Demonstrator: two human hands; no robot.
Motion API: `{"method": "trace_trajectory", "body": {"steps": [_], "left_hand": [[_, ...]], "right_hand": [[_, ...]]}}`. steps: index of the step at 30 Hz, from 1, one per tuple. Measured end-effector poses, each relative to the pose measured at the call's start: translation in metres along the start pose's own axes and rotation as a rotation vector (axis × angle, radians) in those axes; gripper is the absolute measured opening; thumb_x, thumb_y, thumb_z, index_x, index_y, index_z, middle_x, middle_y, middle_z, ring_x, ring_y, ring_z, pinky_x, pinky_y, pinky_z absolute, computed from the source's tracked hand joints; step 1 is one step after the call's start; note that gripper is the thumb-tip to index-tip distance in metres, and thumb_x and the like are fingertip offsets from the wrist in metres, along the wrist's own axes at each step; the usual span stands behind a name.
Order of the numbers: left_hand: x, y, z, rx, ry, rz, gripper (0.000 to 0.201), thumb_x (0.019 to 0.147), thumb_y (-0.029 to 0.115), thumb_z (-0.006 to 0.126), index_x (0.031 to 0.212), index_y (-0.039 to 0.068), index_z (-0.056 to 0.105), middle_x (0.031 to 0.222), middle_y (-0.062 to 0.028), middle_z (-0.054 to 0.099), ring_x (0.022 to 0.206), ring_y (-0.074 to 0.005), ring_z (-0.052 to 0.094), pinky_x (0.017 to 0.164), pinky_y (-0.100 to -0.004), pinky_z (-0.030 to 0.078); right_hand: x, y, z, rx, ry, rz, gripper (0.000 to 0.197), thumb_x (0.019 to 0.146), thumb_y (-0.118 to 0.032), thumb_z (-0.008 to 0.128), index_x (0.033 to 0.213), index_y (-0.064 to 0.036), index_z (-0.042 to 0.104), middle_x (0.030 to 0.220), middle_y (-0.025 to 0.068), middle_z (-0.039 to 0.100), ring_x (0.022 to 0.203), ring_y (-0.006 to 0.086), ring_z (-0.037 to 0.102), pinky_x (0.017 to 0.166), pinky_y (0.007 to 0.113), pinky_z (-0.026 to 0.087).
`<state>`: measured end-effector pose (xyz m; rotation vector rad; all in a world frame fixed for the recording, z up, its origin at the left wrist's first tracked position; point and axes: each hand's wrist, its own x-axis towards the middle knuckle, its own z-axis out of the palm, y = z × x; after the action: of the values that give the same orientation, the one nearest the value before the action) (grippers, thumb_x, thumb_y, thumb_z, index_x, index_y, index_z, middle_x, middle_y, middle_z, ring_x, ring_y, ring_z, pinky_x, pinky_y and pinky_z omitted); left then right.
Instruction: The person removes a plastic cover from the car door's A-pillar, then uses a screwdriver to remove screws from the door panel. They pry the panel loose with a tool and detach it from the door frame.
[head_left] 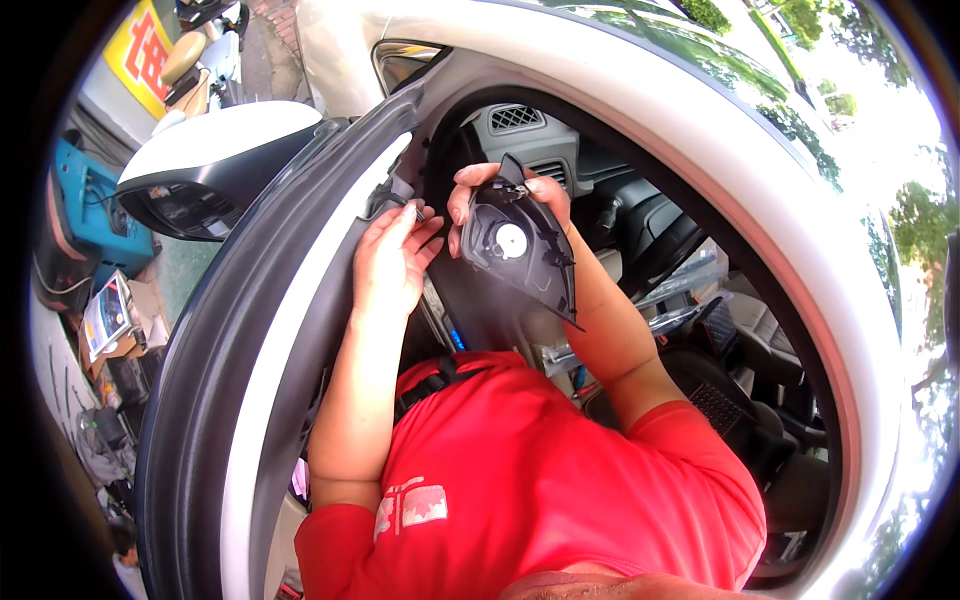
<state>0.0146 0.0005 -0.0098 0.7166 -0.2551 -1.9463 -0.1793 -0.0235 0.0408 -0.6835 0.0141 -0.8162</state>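
Observation:
My right hand [552,192] grips a black triangular plastic trim panel [535,270] by its upper edge, fingers on one side and thumb near the tip. Its back is turned up, and a round speaker [511,240] with a pale disc sits in it. To the left, my left hand [393,250] is raised at the upper corner of the open car door [262,400]. Its thumb and forefinger pinch together beside dark parts [385,195] at the door's window corner. What lies between those fingertips is too small to make out. The two hands are apart.
A white-and-black side mirror [215,170] juts out left of the door. Past the door opening are a dashboard air vent [516,118], the steering wheel [672,255] and a seat [765,325]. Outside, a blue machine [100,215] and boxes [115,325] stand at the left.

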Motion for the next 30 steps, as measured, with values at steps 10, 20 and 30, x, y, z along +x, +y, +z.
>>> {"method": "trace_trajectory", "body": {"steps": [10, 20, 30], "left_hand": [[-0.002, 0.000, 0.010, 0.081, 0.072, 0.009, 0.014, 0.097, 0.018, 0.059, 0.105, 0.006, 0.062, 0.098, -0.0051, 0.067, 0.093, -0.0179, 0.065, 0.079, -0.0327, 0.049], [-0.004, 0.002, 0.006, 0.042, 0.055, -0.018, 0.024, 0.099, 0.017, 0.055, 0.117, 0.001, 0.059, 0.105, -0.0093, 0.064, 0.098, -0.0217, 0.063, 0.084, -0.0370, 0.050], [-0.041, 0.058, 0.028, 1.859, 0.070, 0.895, 0.026, 0.090, 0.003, 0.059, 0.114, 0.003, 0.067, 0.093, -0.0179, 0.066, 0.083, -0.0367, 0.066, 0.073, -0.0424, 0.053]], "right_hand": [[-0.003, -0.003, 0.012, 0.006, -0.359, -0.071, 0.063, 0.084, -0.026, 0.059, 0.139, 0.0023, 0.048, 0.107, 0.0316, 0.059, 0.096, 0.0529, 0.061, 0.081, 0.055, 0.054], [-0.007, -0.008, 0.011, -0.028, -0.306, -0.058, 0.063, 0.085, -0.028, 0.060, 0.139, 0.0024, 0.048, 0.109, 0.0309, 0.057, 0.096, 0.0523, 0.062, 0.079, 0.054, 0.054], [-0.034, -0.015, -0.003, -0.107, -0.004, -0.071, 0.064, 0.084, -0.031, 0.063, 0.132, 0.0094, 0.051, 0.108, 0.0232, 0.063, 0.098, 0.0398, 0.066, 0.083, 0.046, 0.056]]}}
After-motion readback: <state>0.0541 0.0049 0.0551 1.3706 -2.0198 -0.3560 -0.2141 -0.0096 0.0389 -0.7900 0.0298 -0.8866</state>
